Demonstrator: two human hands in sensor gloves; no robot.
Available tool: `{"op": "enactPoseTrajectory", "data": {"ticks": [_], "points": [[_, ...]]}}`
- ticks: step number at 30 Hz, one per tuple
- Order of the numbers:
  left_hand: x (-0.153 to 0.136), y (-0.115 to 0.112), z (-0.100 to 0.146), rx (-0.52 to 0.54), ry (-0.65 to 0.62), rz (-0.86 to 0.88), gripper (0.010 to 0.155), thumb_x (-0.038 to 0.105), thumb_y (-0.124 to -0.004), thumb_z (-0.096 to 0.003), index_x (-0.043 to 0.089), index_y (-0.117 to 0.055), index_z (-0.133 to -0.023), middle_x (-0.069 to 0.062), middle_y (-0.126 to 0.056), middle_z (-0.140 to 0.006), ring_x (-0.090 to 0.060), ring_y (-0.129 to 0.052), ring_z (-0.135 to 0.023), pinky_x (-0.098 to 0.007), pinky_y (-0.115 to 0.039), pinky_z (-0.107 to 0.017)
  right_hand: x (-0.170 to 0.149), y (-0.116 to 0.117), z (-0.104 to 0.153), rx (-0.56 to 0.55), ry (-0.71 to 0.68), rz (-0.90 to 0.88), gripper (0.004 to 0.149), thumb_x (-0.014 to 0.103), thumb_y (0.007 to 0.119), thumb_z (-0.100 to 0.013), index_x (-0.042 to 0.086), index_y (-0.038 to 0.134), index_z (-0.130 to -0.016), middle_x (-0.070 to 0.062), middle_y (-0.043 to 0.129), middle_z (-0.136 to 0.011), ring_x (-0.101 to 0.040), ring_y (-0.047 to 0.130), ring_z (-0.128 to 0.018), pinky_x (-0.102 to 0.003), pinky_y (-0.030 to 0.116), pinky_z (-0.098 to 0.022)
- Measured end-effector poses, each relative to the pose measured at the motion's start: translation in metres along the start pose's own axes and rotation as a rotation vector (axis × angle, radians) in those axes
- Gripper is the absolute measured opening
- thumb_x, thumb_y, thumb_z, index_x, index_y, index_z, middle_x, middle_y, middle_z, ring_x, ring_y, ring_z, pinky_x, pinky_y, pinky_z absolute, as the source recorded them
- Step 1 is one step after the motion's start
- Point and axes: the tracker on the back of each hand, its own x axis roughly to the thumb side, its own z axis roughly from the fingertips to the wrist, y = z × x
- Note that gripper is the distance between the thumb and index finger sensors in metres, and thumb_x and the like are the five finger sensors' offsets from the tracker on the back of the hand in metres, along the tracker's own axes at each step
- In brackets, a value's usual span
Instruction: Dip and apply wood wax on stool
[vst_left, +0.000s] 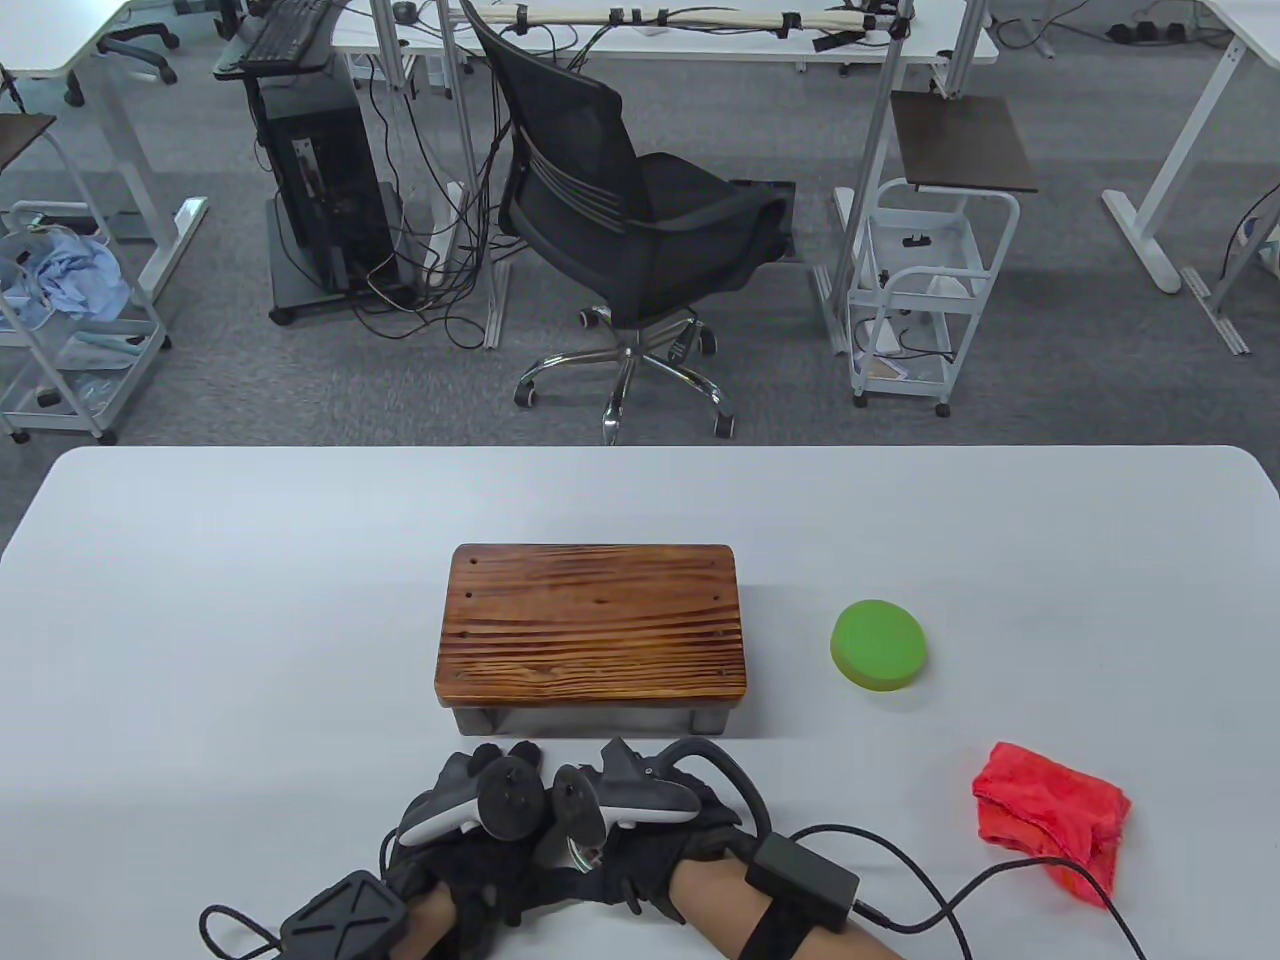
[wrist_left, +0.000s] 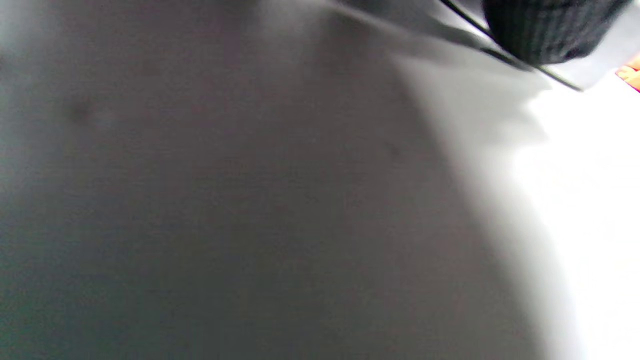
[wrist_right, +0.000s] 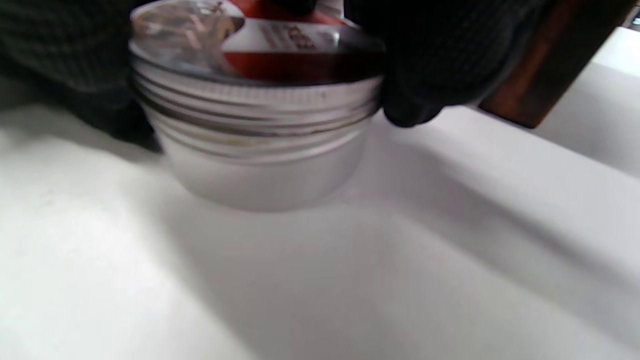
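From the table view, the wooden stool stands at the middle of the white bench, its striped top bare. Just in front of it, at the near edge, the left hand and the right hand are pressed together, trackers almost touching, with a sliver of metal showing between them. To the right of the stool, well apart from it, lies a green round sponge; nearer the right front corner lies a crumpled red cloth. A black cable runs from the right forearm across the bench toward the cloth. Behind the bench stand a black office chair and a white trolley.

The left wrist view is mostly blurred grey bench surface; a dark gloved shape sits at the top right, and a scrap of the red cloth shows at the right edge.

The right wrist view shows a silver wax tin resting on the bench, its red-and-white labelled lid on top. Black gloved fingers grip the lid rim on the right, and more glove wraps the tin's left side. A corner of the stool's brown wood shows just behind, at upper right.
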Motion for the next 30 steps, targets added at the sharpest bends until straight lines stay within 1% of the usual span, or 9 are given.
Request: {"op": "enactPoseTrajectory", "data": {"ticks": [3, 5, 6, 7, 8, 10, 15, 21, 30], "points": [[-0.002, 0.001, 0.001, 0.0, -0.001, 0.001, 0.07, 0.075, -0.06, -0.0587, 0.053, -0.012, -0.105, -0.019, 0.025, -0.11, -0.056, 0.025, -0.088, -0.08, 0.004, -0.053, -0.006, -0.005, 0.001, 0.072, -0.023, -0.008, 0.086, 0.071, 0.077, -0.047, 0.025, 0.038, -0.108, -0.015, 0.048, -0.11, -0.031, 0.085, -0.082, -0.036, 0.089, -0.052], [-0.002, 0.001, 0.001, 0.001, -0.001, 0.002, 0.07, 0.075, -0.061, -0.0585, 0.053, -0.013, -0.105, -0.019, 0.025, -0.11, -0.056, 0.025, -0.088, -0.08, 0.004, -0.054, -0.011, -0.013, 0.002, 0.059, -0.173, -0.011, 0.093, 0.068, 0.083, -0.045, 0.026, 0.031, -0.11, -0.019, 0.035, -0.114, -0.033, 0.08, -0.091, -0.042, 0.087, -0.057], [-0.002, 0.001, 0.001, 0.001, -0.001, 0.003, 0.07, 0.075, -0.061, -0.0585, 0.053, -0.013, -0.105, -0.019, 0.025, -0.11, -0.056, 0.025, -0.088, -0.08, 0.004, -0.054, -0.011, -0.016, 0.003, 0.051, -0.248, -0.003, 0.093, 0.064, 0.088, -0.044, 0.03, 0.032, -0.11, -0.018, 0.03, -0.116, -0.037, 0.075, -0.096, -0.05, 0.084, -0.06], [-0.002, 0.001, 0.001, 0.0, -0.002, 0.003, 0.071, 0.075, -0.061, -0.0581, 0.053, -0.013, -0.105, -0.019, 0.025, -0.11, -0.056, 0.025, -0.088, -0.08, 0.004, -0.054, -0.01, -0.02, 0.005, 0.012, -0.344, 0.083, 0.089, 0.06, 0.092, -0.043, 0.037, 0.036, -0.109, -0.014, 0.029, -0.117, -0.04, 0.073, -0.099, -0.055, 0.081, -0.062], [-0.002, 0.001, 0.001, 0.0, -0.002, 0.002, 0.071, 0.075, -0.062, -0.058, 0.053, -0.013, -0.105, -0.019, 0.025, -0.11, -0.056, 0.025, -0.088, -0.08, 0.004, -0.053, -0.009, -0.022, 0.005, -0.013, -0.381, 0.161, 0.083, 0.058, 0.094, -0.043, 0.046, 0.041, -0.105, -0.009, 0.031, -0.118, -0.038, 0.075, -0.1, -0.056, 0.082, -0.062], [-0.002, 0.001, 0.001, -0.001, -0.002, 0.002, 0.071, 0.075, -0.062, -0.0579, 0.053, -0.013, -0.105, -0.019, 0.025, -0.11, -0.056, 0.025, -0.088, -0.08, 0.004, -0.053, -0.007, -0.024, 0.005, 0.015, -0.367, 0.239, 0.077, 0.056, 0.095, -0.043, 0.053, 0.043, -0.1, -0.002, 0.028, -0.119, -0.038, 0.072, -0.104, -0.06, 0.079, -0.064], [-0.003, 0.001, 0.001, -0.002, -0.002, 0.003, 0.069, 0.075, -0.061, -0.0582, 0.054, -0.014, -0.104, -0.018, 0.025, -0.11, -0.055, 0.025, -0.088, -0.08, 0.004, -0.054, -0.002, -0.018, -0.002, 0.045, -0.378, 0.28, 0.069, 0.05, 0.095, -0.046, 0.051, 0.048, -0.097, 0.002, 0.036, -0.116, -0.023, 0.079, -0.097, -0.053, 0.082, -0.062], [-0.003, 0.001, 0.001, -0.003, -0.003, 0.003, 0.068, 0.075, -0.061, -0.0584, 0.055, -0.014, -0.104, -0.018, 0.025, -0.11, -0.055, 0.025, -0.088, -0.08, 0.004, -0.053, -0.004, -0.015, -0.005, 0.034, -0.381, 0.23, 0.068, 0.05, 0.095, -0.046, 0.048, 0.049, -0.097, 0.004, 0.05, -0.111, -0.025, 0.082, -0.09, -0.045, 0.085, -0.061], [-0.003, 0.001, 0.001, -0.002, -0.003, 0.003, 0.069, 0.074, -0.061, -0.0583, 0.054, -0.014, -0.104, -0.018, 0.025, -0.11, -0.055, 0.025, -0.089, -0.08, 0.004, -0.054, -0.01, -0.006, -0.005, -0.016, -0.289, 0.133, 0.071, 0.062, 0.086, -0.045, 0.041, 0.047, -0.101, -0.004, 0.055, -0.107, -0.024, 0.087, -0.078, -0.038, 0.088, -0.053]]}}
